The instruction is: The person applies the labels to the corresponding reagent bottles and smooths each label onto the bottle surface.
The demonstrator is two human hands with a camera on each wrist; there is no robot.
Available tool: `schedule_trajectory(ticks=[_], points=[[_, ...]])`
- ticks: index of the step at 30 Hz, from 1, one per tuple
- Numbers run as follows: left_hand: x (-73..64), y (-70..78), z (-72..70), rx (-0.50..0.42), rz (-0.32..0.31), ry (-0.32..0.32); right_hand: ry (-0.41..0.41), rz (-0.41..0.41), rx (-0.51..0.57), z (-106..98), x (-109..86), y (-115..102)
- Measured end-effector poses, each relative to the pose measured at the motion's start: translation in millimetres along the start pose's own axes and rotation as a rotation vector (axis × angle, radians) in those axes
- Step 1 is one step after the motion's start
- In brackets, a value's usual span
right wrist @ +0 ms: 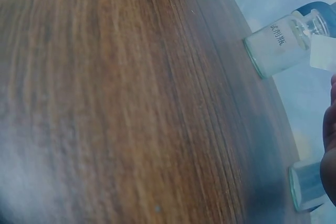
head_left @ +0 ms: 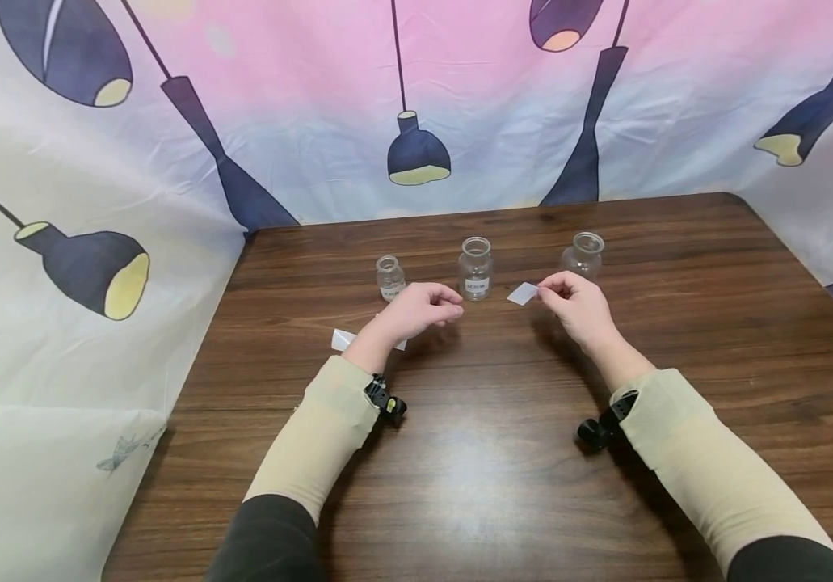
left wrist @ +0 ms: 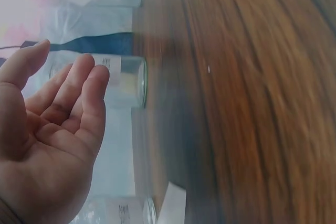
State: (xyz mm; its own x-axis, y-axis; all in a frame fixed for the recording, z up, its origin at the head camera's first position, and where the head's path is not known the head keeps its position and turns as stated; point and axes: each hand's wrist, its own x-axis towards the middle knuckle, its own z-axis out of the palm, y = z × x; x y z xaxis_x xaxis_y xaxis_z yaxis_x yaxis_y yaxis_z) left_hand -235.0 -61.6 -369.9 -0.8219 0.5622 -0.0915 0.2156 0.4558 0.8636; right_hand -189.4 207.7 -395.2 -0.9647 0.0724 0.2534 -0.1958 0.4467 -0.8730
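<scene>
My right hand (head_left: 578, 309) pinches a corner of a small white paper label (head_left: 523, 293) between thumb and fingertips, above the table. Just behind that hand stands an open glass bottle (head_left: 586, 252), its lower part hidden in the head view. A middle glass bottle (head_left: 476, 267), marked with a printed white label, stands upright between the hands. My left hand (head_left: 419, 311) hovers in front of it and holds nothing, its fingers loosely bent in the left wrist view. Behind the left hand is a smaller labelled bottle (head_left: 389, 273), partly covered by it.
White paper pieces (head_left: 342, 339) lie on the brown wooden table (head_left: 474, 469) under the left wrist, partly hidden by it. A printed cloth (head_left: 329, 145) hangs along the table's back edge and left side.
</scene>
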Motion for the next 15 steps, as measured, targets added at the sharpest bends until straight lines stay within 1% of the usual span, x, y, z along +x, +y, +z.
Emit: schedule_trajectory(ticks=[4, 7, 10, 15], points=[[4.5, 3.6, 7.4, -0.046, 0.025, -0.039, -0.015, 0.004, 0.032, -2.5, -7.1, -20.7], [8.2, 4.6, 11.9, -0.075, 0.038, -0.069, -0.024, -0.001, 0.031, -3.7, -12.0, -33.4], [11.7, 5.9, 15.8, -0.088, 0.035, -0.084, -0.033, -0.003, 0.024, -3.6, -13.8, -37.4], [18.7, 9.4, 23.4, -0.124, 0.033, -0.101, -0.042, -0.007, 0.028, -2.7, -13.8, -37.6]])
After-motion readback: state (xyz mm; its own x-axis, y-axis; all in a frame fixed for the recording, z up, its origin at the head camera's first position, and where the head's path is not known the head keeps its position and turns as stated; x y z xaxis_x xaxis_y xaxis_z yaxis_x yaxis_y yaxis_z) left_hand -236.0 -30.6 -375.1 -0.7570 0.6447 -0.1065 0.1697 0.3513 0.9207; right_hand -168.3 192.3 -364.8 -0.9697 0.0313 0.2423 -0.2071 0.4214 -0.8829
